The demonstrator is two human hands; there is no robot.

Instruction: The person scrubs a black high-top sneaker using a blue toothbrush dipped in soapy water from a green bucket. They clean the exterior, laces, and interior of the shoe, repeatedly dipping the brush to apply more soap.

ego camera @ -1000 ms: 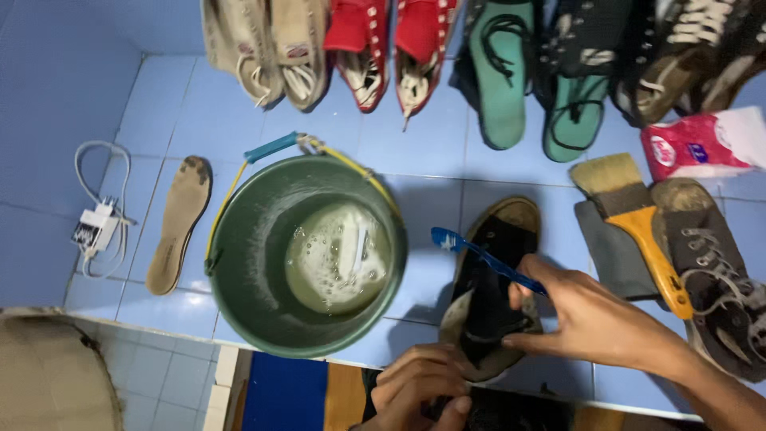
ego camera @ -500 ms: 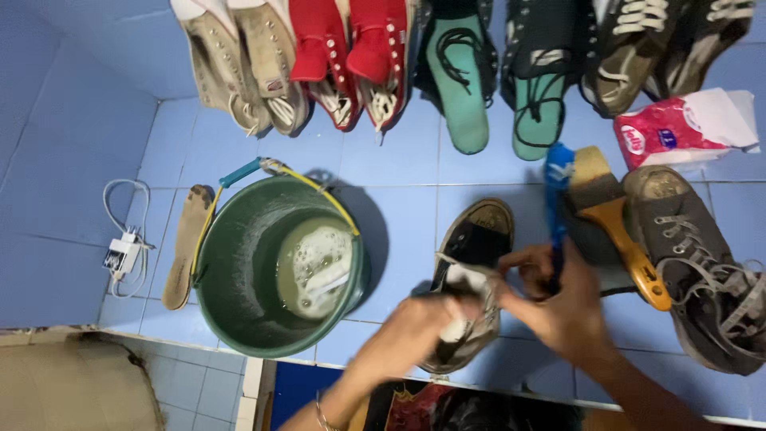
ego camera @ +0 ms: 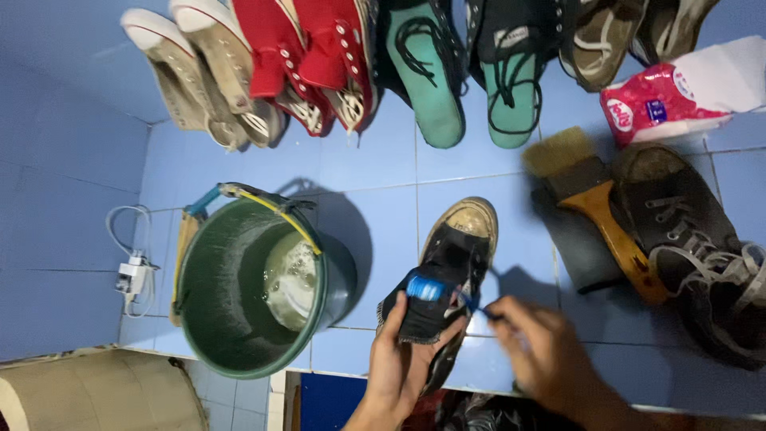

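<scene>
A black shoe with a worn tan toe sits tilted above the blue tiled floor, just right of a green bucket of soapy water. The left hand grips its heel from below, fingers pressed around it. The right hand pinches a blue toothbrush, bristles on the shoe's tongue. A wooden-handled brush lies near, to the right.

Shoe lies against the left hand's fingers; bucket left of them; brush right; toothbrush on the shoe.
</scene>
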